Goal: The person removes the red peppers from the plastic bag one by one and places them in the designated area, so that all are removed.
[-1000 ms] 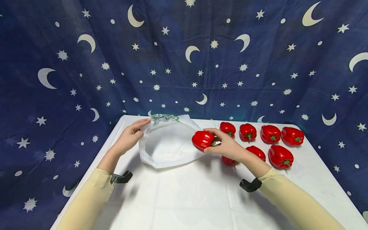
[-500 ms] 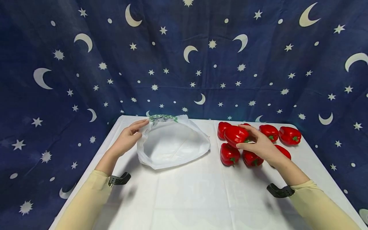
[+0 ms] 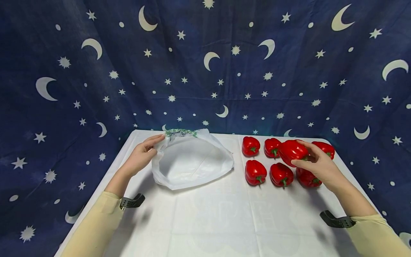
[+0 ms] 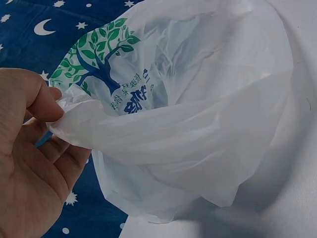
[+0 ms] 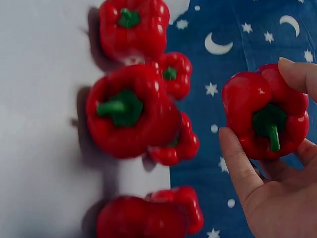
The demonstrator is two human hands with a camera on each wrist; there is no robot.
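Observation:
A white plastic bag [image 3: 187,184] stands at the middle left of the table with its mouth spread wide. In the left wrist view this bag [image 4: 163,134] shows a green and blue tree print. My left hand [image 3: 141,155] pinches its left rim between thumb and fingers. Held in my right hand [image 3: 322,169] is a red bell pepper [image 3: 293,152], raised over the right-hand rows. The right wrist view shows that bell pepper [image 5: 267,111] with its green stem towards the camera, fingers and thumb around it.
Several more red bell peppers lie in two rows on the right, among them a front-left pepper [image 3: 255,172] and a back-left pepper [image 3: 250,145]. The held one partly hides some. A white cloth covers the table [image 3: 212,221]. A dark blue moon-and-star curtain [image 3: 192,53] hangs behind.
My right hand has carried the bell pepper rightwards, from beside the bag's mouth to above the right end of the rows. My left hand keeps its hold on the bag.

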